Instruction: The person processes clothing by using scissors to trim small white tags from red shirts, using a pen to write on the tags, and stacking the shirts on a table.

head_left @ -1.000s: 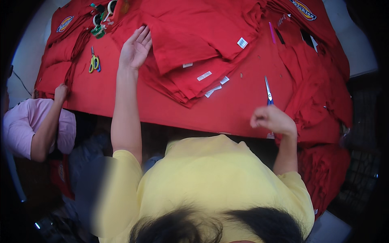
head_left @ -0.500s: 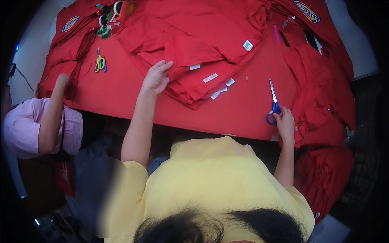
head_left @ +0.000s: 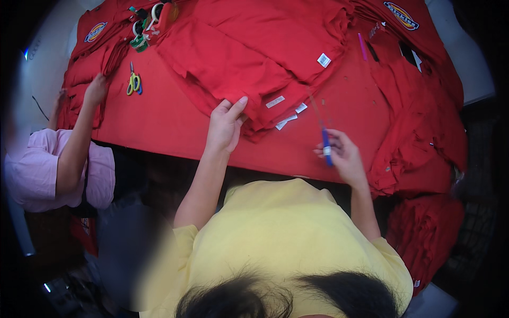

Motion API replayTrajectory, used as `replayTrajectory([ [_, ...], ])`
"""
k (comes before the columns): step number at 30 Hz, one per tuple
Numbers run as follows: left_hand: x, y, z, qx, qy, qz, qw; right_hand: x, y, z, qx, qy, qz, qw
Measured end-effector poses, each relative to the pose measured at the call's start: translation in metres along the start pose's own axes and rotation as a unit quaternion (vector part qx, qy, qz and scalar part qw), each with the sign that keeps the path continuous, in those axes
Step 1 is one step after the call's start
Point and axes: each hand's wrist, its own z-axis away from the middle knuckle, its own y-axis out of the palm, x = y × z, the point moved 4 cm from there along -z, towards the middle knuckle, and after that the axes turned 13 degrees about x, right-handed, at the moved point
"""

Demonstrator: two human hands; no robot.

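Note:
A stack of red garments (head_left: 254,47) is spread over the middle of the table, with several white labels along its near edge, among them one label (head_left: 275,102) right beside my left hand. My left hand (head_left: 225,126) has thumb and fingers closed on the near left edge of the top red garment. In my right hand (head_left: 344,156) is a pair of blue-handled scissors (head_left: 326,147), gripped by the handle above the table's near edge. The blades point away from me and are smeared by motion.
Yellow-handled scissors (head_left: 133,84) and a cluster of tape rolls (head_left: 142,33) lie at the left. More red garments (head_left: 411,127) are heaped on the right, with a pink pen-like stick (head_left: 362,46) near them. A co-worker in a pink shirt (head_left: 42,164) handles folded red cloth at the left edge.
My right hand has picked up the blue scissors from the table and moved left. My left hand has shifted right and nearer, folding the garment's edge; one label there is now hidden.

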Motion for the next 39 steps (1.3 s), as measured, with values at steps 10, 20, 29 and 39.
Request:
replayTrajectory([
  [10,-0.011,0.01,0.006,0.004,0.038,0.029,0.999,0.013,0.063,-0.041,0.024,-0.068,0.227,0.971],
  [20,-0.014,0.009,0.008,-0.032,0.065,0.02,0.997,0.01,0.07,-0.046,0.042,-0.091,0.205,0.974],
  [29,-0.01,0.008,0.004,-0.015,0.059,0.003,0.998,0.005,0.074,-0.05,0.048,-0.104,0.17,0.979],
  [39,-0.014,0.013,0.005,-0.022,0.059,0.014,0.998,0.002,0.078,-0.055,0.072,-0.097,0.037,0.992],
])
